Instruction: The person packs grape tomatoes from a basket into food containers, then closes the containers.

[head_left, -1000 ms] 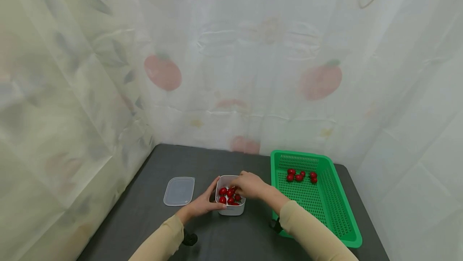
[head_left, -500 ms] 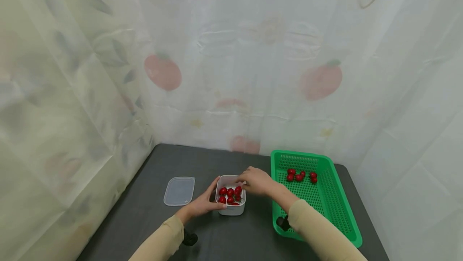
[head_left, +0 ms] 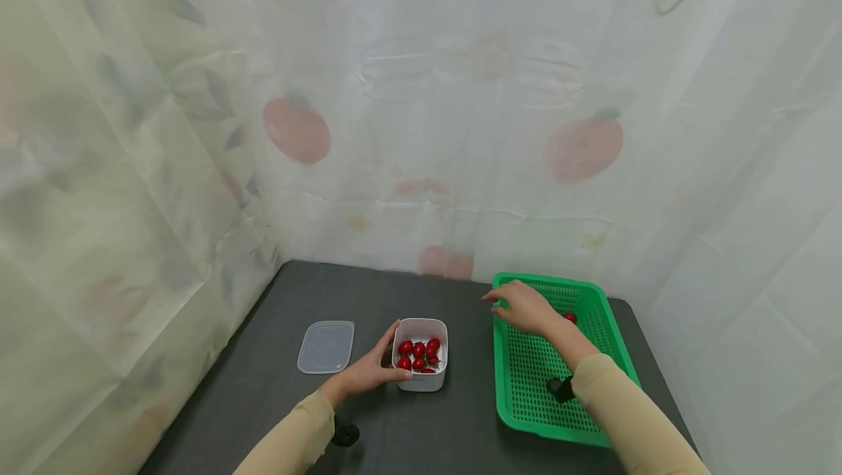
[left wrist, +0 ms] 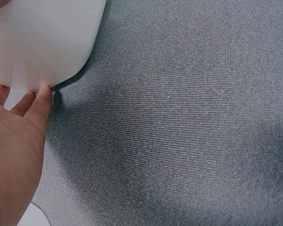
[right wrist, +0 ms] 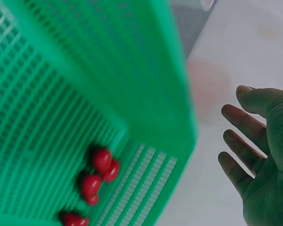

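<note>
My left hand grips a white square plastic container, thumb on the near side and fingers on the left side; in the left wrist view its fingertips press the container's wall. Several red cherry tomatoes lie inside. My right hand is over the left rear part of a green perforated basket, fingers apart and holding nothing. In the right wrist view several cherry tomatoes lie near one end of the basket; the head view shows only part of them past the hand.
A translucent square lid lies flat on the dark grey table, left of the container. Printed curtains hang behind the table and at both sides.
My right hand has left the container and moved right, over the basket. A tomato now sits at the container's right side. My left hand and the container have stayed put.
</note>
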`<state>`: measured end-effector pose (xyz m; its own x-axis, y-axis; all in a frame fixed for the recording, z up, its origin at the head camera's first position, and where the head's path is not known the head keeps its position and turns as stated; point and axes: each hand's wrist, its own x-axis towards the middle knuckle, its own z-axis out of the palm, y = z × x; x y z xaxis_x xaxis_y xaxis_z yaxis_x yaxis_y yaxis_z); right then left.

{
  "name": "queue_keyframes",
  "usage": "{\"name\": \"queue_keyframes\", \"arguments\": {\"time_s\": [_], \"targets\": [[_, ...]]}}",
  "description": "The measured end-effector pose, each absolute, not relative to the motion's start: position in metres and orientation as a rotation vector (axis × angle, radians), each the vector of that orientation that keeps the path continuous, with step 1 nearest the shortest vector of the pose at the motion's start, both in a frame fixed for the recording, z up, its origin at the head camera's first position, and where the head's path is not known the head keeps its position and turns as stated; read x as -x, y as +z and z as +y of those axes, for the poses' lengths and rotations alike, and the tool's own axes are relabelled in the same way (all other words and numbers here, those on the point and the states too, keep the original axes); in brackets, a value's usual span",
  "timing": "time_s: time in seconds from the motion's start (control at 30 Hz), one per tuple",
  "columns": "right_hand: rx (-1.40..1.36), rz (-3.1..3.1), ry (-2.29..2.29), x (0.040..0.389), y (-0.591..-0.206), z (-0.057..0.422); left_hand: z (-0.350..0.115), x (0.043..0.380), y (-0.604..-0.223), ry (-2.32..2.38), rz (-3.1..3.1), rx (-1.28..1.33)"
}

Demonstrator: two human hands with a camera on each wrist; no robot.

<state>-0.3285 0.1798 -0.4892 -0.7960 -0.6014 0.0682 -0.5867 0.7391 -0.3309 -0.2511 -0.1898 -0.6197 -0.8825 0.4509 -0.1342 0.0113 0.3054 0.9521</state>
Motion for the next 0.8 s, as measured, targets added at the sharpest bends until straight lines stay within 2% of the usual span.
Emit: {"name": "queue_keyframes", "arguments": {"time_s": [0.37, 0.8], "targets": [[0.778, 2.936, -0.506, 0.34, -0.507, 0.23, -0.191, 0.25, -0.621, 1.623, 2.182, -0.426], [0.576, 2.867, -0.282, 0.335, -0.552, 0.241, -0.19, 0.249, -0.62, 1.625, 2.174, -0.429]]}}
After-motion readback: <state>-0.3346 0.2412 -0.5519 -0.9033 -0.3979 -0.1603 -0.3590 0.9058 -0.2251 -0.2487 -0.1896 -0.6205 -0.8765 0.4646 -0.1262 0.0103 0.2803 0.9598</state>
